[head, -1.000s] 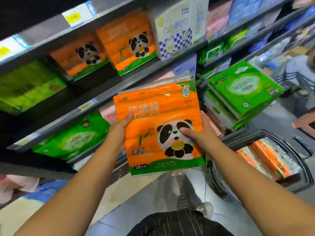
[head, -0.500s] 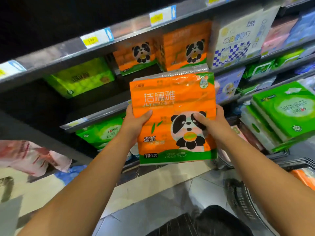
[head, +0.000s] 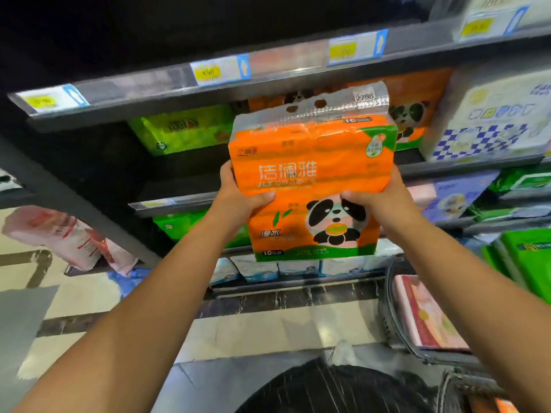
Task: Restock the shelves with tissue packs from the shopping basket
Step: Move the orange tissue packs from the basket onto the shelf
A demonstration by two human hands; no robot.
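Observation:
I hold an orange tissue pack (head: 310, 162) with a panda print upright in front of the shelves. My left hand (head: 238, 195) grips its left edge and my right hand (head: 378, 201) grips its right edge, thumbs on the front. Its clear handle flap reaches the edge of the upper shelf (head: 268, 84). Behind it on that shelf level stand more orange panda packs (head: 417, 114), partly hidden. The black shopping basket (head: 390, 317) sits low at the right with a pink pack (head: 423, 317) in it.
A green pack (head: 185, 129) lies left of the orange ones, with a dark gap beside it. A white checked pack (head: 492, 120) stands at the right. Lower shelves hold green, purple and blue packs. A pink sack (head: 59, 236) leans on the floor at the left.
Both hands have lifted the orange pack upward and toward the shelf with the matching panda packs. My view has tilted up, and the basket has slid to the lower right.

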